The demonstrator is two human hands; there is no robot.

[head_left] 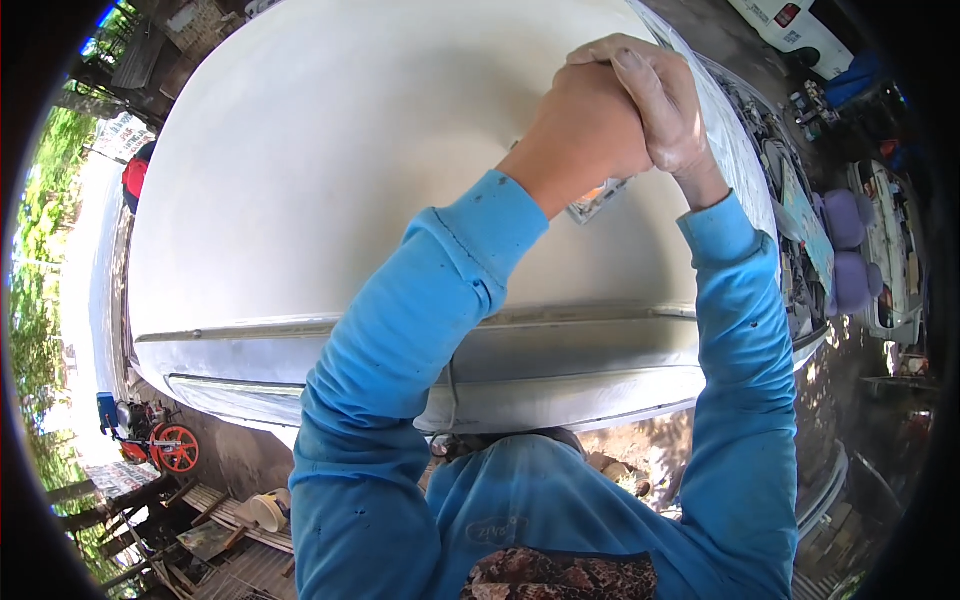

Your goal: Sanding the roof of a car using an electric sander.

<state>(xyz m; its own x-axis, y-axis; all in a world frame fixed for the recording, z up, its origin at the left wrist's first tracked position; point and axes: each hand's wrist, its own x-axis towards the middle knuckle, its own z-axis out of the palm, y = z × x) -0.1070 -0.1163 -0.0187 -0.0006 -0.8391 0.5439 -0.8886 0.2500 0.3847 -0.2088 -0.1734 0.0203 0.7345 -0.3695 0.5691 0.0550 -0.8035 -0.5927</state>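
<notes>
Sandpaper sheet (598,198) mostly hidden: only a grey corner with a bit of orange peeking out at about 6 o'clock beneath the stacked hands. Full outline and long axis impossible to tell; visible corner pointing toward 7 o'clock, lying flat against the white panel (330,170). Left hand (585,130) pressed down on the sheet, fingers covered, so grip not readable. Right hand (655,100) laid over the left, fingers curled closed around its knuckles, dusted pale. Both forearms in bright blue sleeves (400,340) rising from 6 o'clock and meeting near 1 o'clock.

Panel broad, curved, matt white, apparently a car body part, filling the middle from 9 to 2 o'clock, with a raised seam and lower lip (250,385) running across below. Far edge cut off at the top rim.

Outdoors, sunlit yard: red-wheeled machine (160,445) at 8 o'clock, planks and a pale bucket (265,512) at 7 o'clock, cluttered engine bay (790,190) at 3 o'clock, white vehicle (790,30) at 1 o'clock, trees at 9 o'clock, too warped for detail.
</notes>
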